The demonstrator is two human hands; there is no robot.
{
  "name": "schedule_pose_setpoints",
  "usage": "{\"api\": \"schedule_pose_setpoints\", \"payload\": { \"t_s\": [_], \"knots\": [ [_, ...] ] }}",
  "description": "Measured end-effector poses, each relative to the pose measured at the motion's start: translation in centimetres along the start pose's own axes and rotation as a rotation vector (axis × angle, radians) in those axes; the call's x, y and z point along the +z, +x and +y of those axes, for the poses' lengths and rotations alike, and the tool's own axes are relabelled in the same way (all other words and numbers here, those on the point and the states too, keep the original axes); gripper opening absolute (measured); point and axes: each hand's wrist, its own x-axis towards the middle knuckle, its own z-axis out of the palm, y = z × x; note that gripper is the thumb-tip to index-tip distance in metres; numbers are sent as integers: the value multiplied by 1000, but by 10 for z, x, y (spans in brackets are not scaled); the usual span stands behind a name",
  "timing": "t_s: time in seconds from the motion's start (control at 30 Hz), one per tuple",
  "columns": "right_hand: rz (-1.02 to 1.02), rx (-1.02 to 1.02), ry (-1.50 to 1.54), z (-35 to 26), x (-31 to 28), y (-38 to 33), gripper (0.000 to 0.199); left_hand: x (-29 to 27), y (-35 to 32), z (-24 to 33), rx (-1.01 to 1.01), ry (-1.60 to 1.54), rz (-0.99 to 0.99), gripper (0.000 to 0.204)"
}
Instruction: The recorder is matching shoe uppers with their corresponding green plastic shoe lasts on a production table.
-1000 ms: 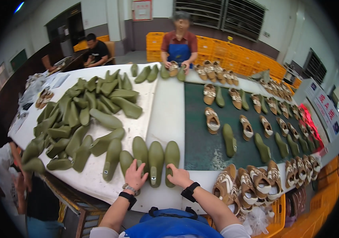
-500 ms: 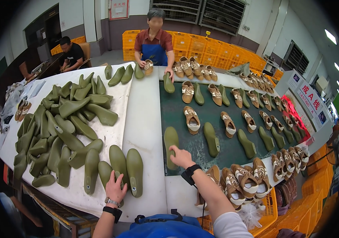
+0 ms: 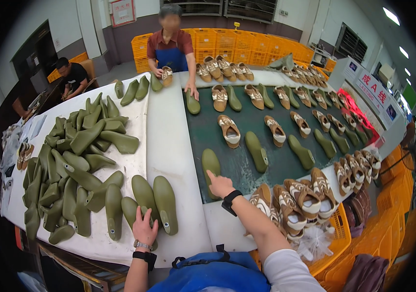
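Here the right hand (image 3: 220, 185) lies flat on a green shoe mould (image 3: 211, 164) pointing away; the left hand (image 3: 144, 228) spreads over another mould (image 3: 131, 210).

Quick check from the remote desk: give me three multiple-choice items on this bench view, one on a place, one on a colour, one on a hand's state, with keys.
1. Where does the right hand rest?
A. on the near green last on the dark belt
B. on a yellow crate
C. on a finished shoe

2. What colour are the lasts piled on the white table?
A. red
B. olive green
C. white

3. How is the left hand?
A. clenched around a shoe
B. raised in the air
C. laid open on a green last

Key: 1 A, its fingers touch that last; 2 B, the whole pile is olive; 3 C, its fingers lie spread on it.
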Motion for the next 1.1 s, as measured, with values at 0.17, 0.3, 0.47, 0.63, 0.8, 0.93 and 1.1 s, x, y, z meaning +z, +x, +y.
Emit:
{"api": "schedule_pose_setpoints", "payload": {
  "t_s": [0.17, 0.3, 0.47, 0.63, 0.8, 0.93, 1.1],
  "knots": [
    [-19, -348, 82, -35, -69, -105, 24, 1, 0, -2, -2, 10, 12, 46],
    [-127, -295, -178, 6, -33, -194, 18, 1, -1, -3, 14, 5, 18, 47],
    [75, -95, -303, 66, 28, -237, 9, 8, 0, -7, 74, 14, 29, 50],
    [349, 1, 235, 49, -31, -238, 20, -1, -4, -4, -22, -14, -80, 53],
    [312, 214, 1880, 38, -72, -235, 36, -22, 4, 17, 142, -174, 60, 58],
    [74, 317, 2284, 24, -70, -231, 49, -53, 32, 74, 117, -698, -55, 69],
    [-298, 160, 2407, 9, -58, -228, 56, -72, 45, 97, 21, -1150, -182, 44]
  ]
}}
